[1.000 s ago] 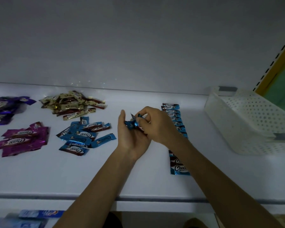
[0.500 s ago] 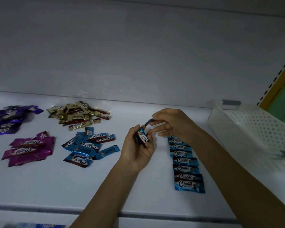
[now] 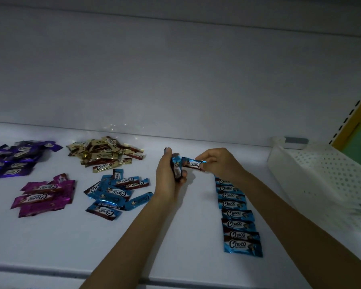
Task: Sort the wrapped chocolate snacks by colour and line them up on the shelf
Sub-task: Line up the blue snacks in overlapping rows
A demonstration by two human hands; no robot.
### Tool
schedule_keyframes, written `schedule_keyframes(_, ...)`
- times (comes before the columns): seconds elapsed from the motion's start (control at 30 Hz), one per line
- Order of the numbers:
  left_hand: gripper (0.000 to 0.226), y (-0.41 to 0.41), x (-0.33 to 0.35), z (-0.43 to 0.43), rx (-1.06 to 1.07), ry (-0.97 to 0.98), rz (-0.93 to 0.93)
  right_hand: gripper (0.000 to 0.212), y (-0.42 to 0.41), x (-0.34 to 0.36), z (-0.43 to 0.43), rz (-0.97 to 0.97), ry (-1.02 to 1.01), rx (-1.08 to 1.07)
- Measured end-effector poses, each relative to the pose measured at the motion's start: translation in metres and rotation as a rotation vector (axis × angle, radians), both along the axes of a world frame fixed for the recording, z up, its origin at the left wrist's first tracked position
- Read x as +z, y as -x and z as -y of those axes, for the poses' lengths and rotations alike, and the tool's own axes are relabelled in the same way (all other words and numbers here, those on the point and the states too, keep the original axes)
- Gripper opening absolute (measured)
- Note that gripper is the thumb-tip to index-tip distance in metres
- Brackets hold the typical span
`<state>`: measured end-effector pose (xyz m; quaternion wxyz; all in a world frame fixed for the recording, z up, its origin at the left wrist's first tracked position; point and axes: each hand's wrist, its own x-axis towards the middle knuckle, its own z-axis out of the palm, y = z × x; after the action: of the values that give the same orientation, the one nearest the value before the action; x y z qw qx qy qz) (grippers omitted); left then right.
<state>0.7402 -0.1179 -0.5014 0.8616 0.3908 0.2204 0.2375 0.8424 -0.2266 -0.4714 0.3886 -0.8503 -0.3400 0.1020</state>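
The left hand (image 3: 168,178) stood upright above the shelf (image 3: 175,243), fingers curled round a small bunch of blue snacks (image 3: 176,168) held against its palm. The right hand (image 3: 219,163) pinched the end of a single blue snack (image 3: 193,163) between thumb and fingertips. The far end of that wrapper met the bunch in the left hand, so the snack bridged the gap between the two hands. How many wrappers made up the bunch could not be told.

The row of blue snacks (image 3: 237,215) lay on the shelf in a neat overlapping column, printed sides up, running from near the front edge back under the right wrist. Both hands hovered at the far end of that row. The right hand was directly over its hidden last pieces and the left hand just to the left of it.

Well to the left of the row lay a loose blue pile (image 3: 117,193). Behind that pile, further from the row's near end, was a gold pile (image 3: 106,156). Further left again sat a magenta pile (image 3: 44,195) and, beyond it toward the back, a purple pile (image 3: 19,160). To the right of the row lay a white perforated basket (image 3: 325,180), tipped on its side and apart from the snacks.
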Motion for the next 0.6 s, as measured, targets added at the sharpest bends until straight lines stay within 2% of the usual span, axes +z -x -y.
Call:
schedule_keyframes(0.1,0.028,0.0,-0.02,0.003,0.127,-0.148,-0.047,0.023,-0.006,-0.005,-0.003,0.12,-0.013,-0.018)
schedule_keyframes(0.17,0.03,0.002,-0.024,0.001,0.137,-0.134,-0.028,0.024,-0.01,-0.003,-0.003,0.232,-0.006,0.024)
schedule_keyframes(0.4,0.033,0.002,-0.025,-0.002,0.125,-0.174,-0.024,0.036,-0.005,-0.003,-0.025,0.358,0.173,0.289)
schedule_keyframes(0.47,0.034,0.003,-0.025,-0.003,0.13,-0.153,-0.022,0.041,-0.004,-0.008,-0.028,0.384,0.1,0.249)
schedule_keyframes(0.53,0.036,0.002,-0.024,-0.006,0.141,-0.119,-0.03,0.033,-0.005,-0.008,-0.023,0.394,-0.042,0.144)
schedule_keyframes(0.6,0.036,0.0,-0.023,-0.007,0.152,-0.102,-0.03,0.02,-0.005,-0.011,-0.016,0.488,0.009,0.099)
